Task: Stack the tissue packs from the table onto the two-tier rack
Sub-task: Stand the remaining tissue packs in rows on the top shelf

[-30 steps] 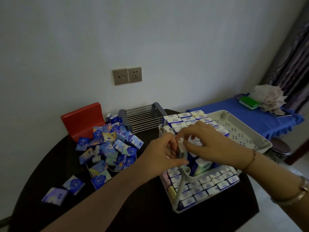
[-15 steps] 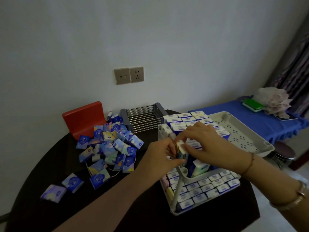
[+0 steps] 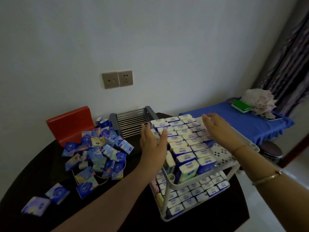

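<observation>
- A dark round surface (image 3: 41, 164) stands against a pale wall, seen from above by the person working at it.
- A white two-tier rack (image 3: 222, 158) sits at the right side of the surface. Its top tier is packed with rows of tissue packs (image 3: 184, 144) standing on edge, white tops up; the right part of that tier shows bare perforated plastic. The lower tier is also lined with packs.
- The left hand (image 3: 153, 144) is at the left edge of the top tier, fingers straight and together, palm facing the packs. Its grip is spread and holds nothing; whether the palm touches the packs is hard to tell.
- The right hand (image 3: 217, 129) hovers over the far right of the rows, fingers relaxed and apart, its grip likewise empty.
- A loose heap of blue tissue packs (image 3: 100, 148) lies on the surface left of the rack, with a few strays (image 3: 57, 193) nearer the front edge.
- Behind the heap stand a red block (image 3: 70, 124) and a metal-barred tray (image 3: 132, 119).
- A blue-covered table (image 3: 250, 124) stands at the far right.
</observation>
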